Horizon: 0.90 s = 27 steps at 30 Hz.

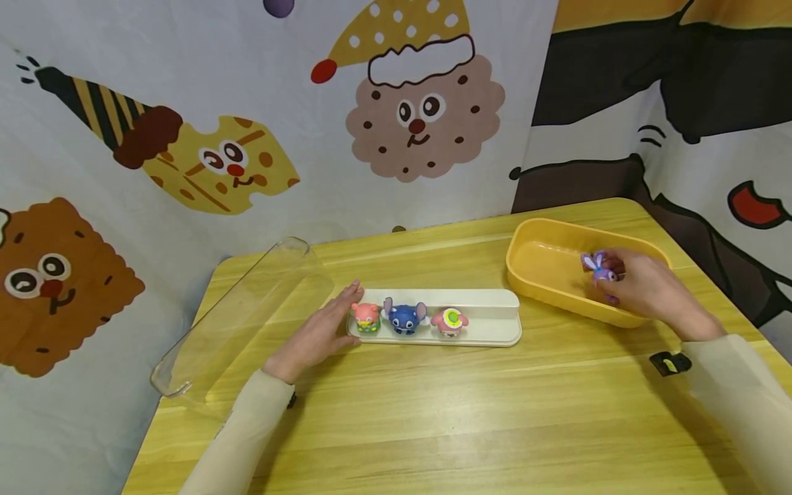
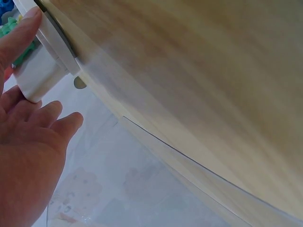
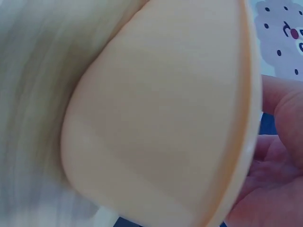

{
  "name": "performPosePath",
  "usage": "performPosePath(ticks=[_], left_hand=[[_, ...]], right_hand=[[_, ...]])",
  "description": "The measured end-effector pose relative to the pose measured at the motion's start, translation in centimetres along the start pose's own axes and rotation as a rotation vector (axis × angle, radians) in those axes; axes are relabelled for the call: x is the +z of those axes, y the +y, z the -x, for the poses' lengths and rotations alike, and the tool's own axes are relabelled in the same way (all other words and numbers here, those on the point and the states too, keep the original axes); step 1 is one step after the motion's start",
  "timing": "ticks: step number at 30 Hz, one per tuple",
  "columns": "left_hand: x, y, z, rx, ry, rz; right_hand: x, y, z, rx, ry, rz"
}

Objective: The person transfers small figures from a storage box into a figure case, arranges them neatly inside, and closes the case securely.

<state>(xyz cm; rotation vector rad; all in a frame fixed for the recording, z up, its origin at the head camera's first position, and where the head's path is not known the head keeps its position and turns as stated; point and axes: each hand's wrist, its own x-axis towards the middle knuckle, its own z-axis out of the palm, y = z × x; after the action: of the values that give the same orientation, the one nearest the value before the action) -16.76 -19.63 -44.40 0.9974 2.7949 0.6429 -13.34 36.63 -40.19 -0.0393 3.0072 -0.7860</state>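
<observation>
My left hand rests against the left end of a long white tray, fingers extended and thumb near the front corner. In the left wrist view its thumb lies along the tray edge. On the tray stand a pink-and-green figurine, a blue big-eared figurine and a pink figurine with a green-and-yellow round top. My right hand pinches a purple long-eared figurine over the yellow bin. The bin's wall mostly covers that hand's work in the right wrist view.
A clear plastic cover stands on the table's left side, beyond my left forearm. The wooden table extends in front of the tray. Cartoon-printed curtains hang along the table's back and sides.
</observation>
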Motion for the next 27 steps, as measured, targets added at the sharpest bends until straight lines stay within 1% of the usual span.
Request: performPosePath(ticks=[7,11,15,22,24,27], left_hand=[[0.0,0.0,0.0,-0.005,-0.001,0.004],[0.0,0.0,0.0,-0.003,0.0,-0.002],[0.1,0.0,0.0,-0.001,0.0,-0.007],[0.0,0.0,0.0,-0.002,-0.002,0.0],[0.0,-0.1,0.0,-0.003,-0.001,-0.001],[0.0,-0.1,0.0,-0.001,0.001,-0.009]], right_hand=[[-0.6,-1.0,0.7,0.048,0.067,-0.083],[-0.8,-1.7,1.0,0.051,0.103,-0.12],[-0.9,-2.5,1.2,0.043,0.137,-0.16],[-0.7,-4.1,1.7,0.029,0.2,-0.2],[-0.6,-4.7,1.8,0.02,0.2,-0.223],[-0.3,-5.6,2.0,-0.015,0.2,-0.24]])
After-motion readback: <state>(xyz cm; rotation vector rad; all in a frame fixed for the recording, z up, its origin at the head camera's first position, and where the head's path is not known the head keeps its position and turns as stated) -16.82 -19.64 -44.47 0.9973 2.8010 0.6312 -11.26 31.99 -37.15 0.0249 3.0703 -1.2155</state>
